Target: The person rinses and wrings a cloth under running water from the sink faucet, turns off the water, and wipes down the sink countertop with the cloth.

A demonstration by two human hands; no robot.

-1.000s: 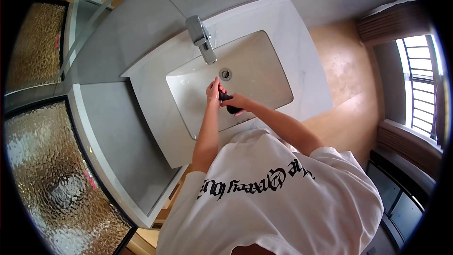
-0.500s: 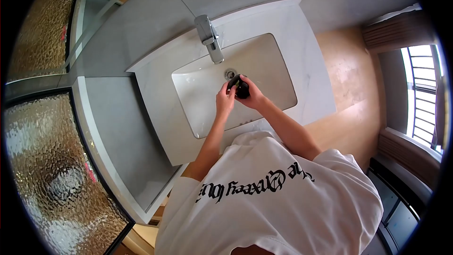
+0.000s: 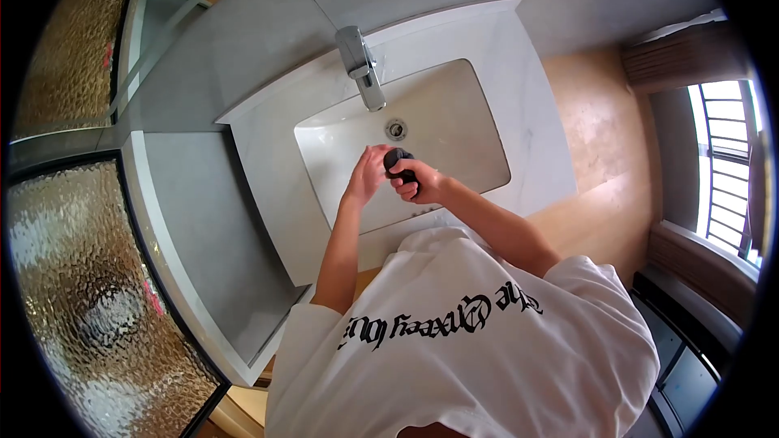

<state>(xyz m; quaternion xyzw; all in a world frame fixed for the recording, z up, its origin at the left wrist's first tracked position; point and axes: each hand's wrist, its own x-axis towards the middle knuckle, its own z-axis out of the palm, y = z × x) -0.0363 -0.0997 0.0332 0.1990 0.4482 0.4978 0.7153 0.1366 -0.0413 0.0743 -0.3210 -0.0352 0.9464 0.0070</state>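
Note:
Over the near part of the white sink basin (image 3: pixel 454 105), my right hand (image 3: pixel 422 177) is wrapped around a small black handheld device (image 3: pixel 396 159), shaped like an electric shaver. Its rounded top shows above my thumb, and the fingers cover much of the rest. Close by on its left is my left hand (image 3: pixel 370 172), with fingers stretched out along the device's side. Whether those fingertips touch it I cannot tell. The round metal drain (image 3: pixel 396 130) lies just beyond both hands.
A chrome faucet (image 3: pixel 360 65) rises at the basin's back edge, its spout over the bowl. White marbled countertop (image 3: pixel 531 126) surrounds the sink. To the left stand a grey recessed ledge (image 3: pixel 215 219) and a textured glass panel (image 3: pixel 101 292). A barred window (image 3: pixel 726 162) is at right.
Both hands have come nearer my body and left, uncovering the drain. My left hand has released the black device and straightened its fingers; my right hand now grips it in a fist.

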